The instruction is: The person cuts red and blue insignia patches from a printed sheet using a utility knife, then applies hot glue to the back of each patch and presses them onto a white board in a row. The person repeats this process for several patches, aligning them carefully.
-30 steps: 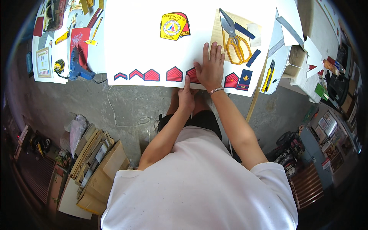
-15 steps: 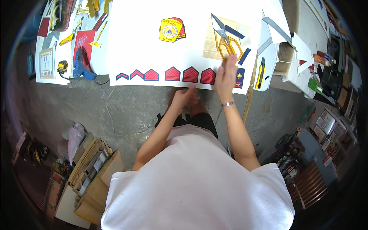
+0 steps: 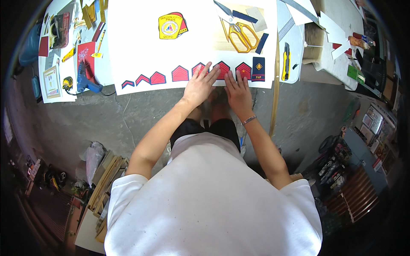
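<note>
A row of red and dark-blue chevron patches [image 3: 180,73] lies along the near edge of a white sheet [image 3: 136,42]. My left hand [image 3: 198,87] rests flat with fingers spread, partly covering one patch and reaching beside another patch [image 3: 223,70]. My right hand [image 3: 240,96] is close by, its stretched fingers touching the lower part of a patch with a small star [image 3: 244,71]. At the row's right end is a dark-blue rectangular patch [image 3: 259,70]. Farther up lie orange-handled scissors [image 3: 239,40] and a yellow emblem patch [image 3: 169,27] overlapping a red one.
On the left are a blue glue gun [image 3: 86,81], a tape measure [image 3: 67,83] and a red piece [image 3: 86,53]. A yellow cutter knife [image 3: 286,62] and a metal ruler [image 3: 301,10] lie on the right. Stacked boards [image 3: 104,175] stand on the floor at left.
My left hand has come up from below the sheet's edge onto the patches. My right hand has moved from beside the scissors down and left to the row. The view has shifted slightly.
</note>
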